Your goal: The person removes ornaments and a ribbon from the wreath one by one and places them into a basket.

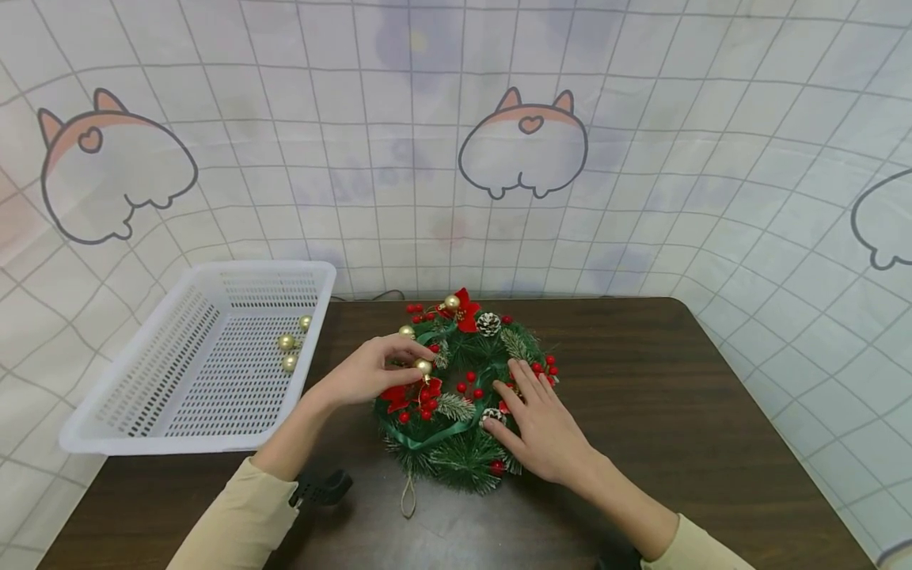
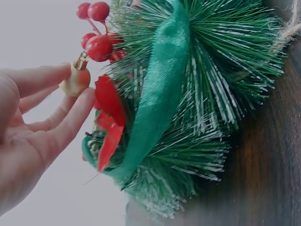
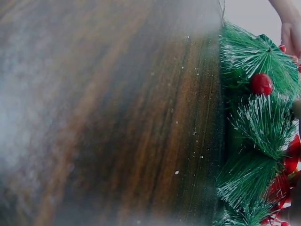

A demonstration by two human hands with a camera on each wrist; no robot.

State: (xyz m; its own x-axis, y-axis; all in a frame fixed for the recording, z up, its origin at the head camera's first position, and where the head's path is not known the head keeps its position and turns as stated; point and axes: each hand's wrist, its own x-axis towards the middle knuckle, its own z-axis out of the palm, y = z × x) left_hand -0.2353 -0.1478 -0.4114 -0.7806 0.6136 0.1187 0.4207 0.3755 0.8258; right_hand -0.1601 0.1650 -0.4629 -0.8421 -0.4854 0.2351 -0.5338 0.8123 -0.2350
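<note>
A green Christmas wreath (image 1: pixel 456 457) lies on the table, dressed with red berries, red poinsettia petals, pinecones and a green ribbon (image 2: pixel 162 75). My left hand (image 1: pixel 366 370) reaches over its left side and pinches a small gold bauble (image 2: pixel 76 81) between thumb and fingers. The bauble's gold cap points toward a cluster of red berries (image 2: pixel 99 47). My right hand (image 1: pixel 545 431) rests on the wreath's right side with fingers spread, near a frosted pinecone (image 1: pixel 492 417). Other gold baubles (image 1: pixel 452 302) sit on the wreath's upper left.
A white plastic basket (image 1: pixel 214 443) stands on the left with several gold baubles (image 1: pixel 286 342) along its right side. A twine loop (image 1: pixel 408 500) sticks out from the wreath's front edge. The dark wooden table (image 1: pixel 663 380) meets a grid-patterned cloth (image 1: pixel 399 237) at the back.
</note>
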